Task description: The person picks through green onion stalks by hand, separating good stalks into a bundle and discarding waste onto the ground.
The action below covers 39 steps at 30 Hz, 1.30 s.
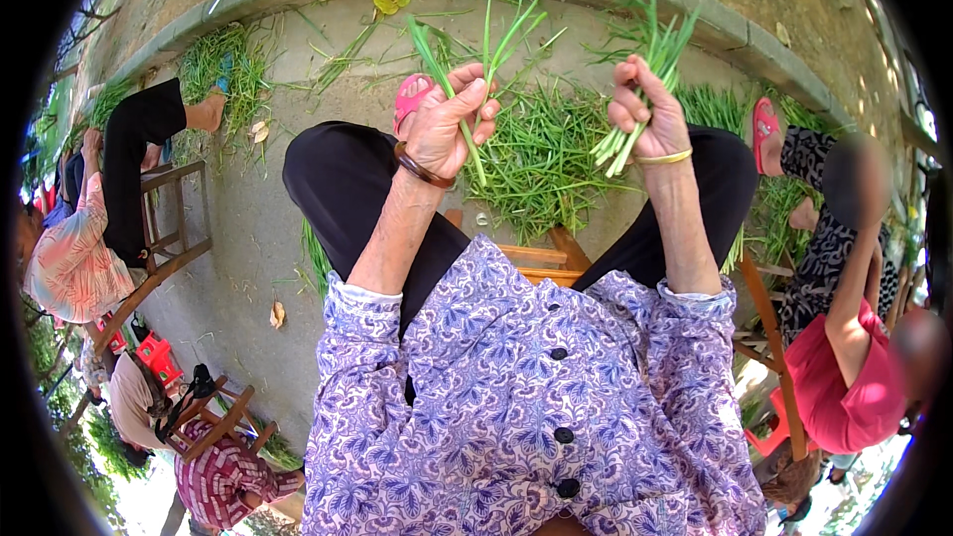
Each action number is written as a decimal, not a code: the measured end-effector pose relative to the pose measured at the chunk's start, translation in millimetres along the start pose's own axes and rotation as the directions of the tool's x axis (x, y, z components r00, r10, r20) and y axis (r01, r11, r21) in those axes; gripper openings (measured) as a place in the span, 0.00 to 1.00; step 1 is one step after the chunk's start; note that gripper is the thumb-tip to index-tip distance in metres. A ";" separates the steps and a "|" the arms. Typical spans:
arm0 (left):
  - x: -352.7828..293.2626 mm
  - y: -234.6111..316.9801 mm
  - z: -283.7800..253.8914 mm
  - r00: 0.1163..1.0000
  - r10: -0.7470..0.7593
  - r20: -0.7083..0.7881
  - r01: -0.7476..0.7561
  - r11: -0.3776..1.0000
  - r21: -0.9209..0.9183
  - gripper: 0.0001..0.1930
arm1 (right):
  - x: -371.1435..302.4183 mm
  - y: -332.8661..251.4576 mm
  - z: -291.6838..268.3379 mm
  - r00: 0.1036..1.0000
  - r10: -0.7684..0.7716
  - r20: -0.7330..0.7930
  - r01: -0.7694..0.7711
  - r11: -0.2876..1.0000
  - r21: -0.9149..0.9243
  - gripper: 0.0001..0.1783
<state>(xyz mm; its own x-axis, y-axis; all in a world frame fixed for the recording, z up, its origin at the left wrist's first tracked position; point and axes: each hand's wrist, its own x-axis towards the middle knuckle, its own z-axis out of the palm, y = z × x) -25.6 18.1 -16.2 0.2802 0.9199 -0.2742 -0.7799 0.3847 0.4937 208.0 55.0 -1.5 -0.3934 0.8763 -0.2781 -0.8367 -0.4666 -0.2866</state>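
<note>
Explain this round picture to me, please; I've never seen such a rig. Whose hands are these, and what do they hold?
There is no robot: these are a person's two bare hands. A wide fisheye camera worn on the head looks down at them, so straight edges bend near the rim. The left hand holds a few green stalks; the right hand grips a thicker bunch. A pile of greens lies on the ground. Other people show at both sides.
</note>
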 end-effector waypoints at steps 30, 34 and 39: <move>12.8 -35.3 14.6 0.992 0.039 -0.117 0.003 0.940 0.340 0.08 | -2.5 73.7 8.7 0.971 0.079 -0.224 -0.145 0.945 -0.294 0.08; 10.6 -32.5 16.0 0.995 -0.016 -0.100 0.049 0.941 0.335 0.07 | -2.3 68.7 10.6 0.970 0.074 -0.232 -0.147 0.937 -0.316 0.08; 10.9 -23.5 22.8 0.975 -0.008 -0.220 0.080 0.945 0.318 0.07 | -4.2 61.3 19.2 0.951 0.032 -0.308 -0.146 0.923 -0.356 0.10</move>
<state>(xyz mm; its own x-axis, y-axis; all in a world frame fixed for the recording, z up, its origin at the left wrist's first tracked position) 8.5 20.8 -12.0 0.1569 0.8775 -0.4532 -0.5361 0.4610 0.7071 151.0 25.0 -0.3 -0.2831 0.7813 -0.5563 -0.5795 -0.6015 -0.5499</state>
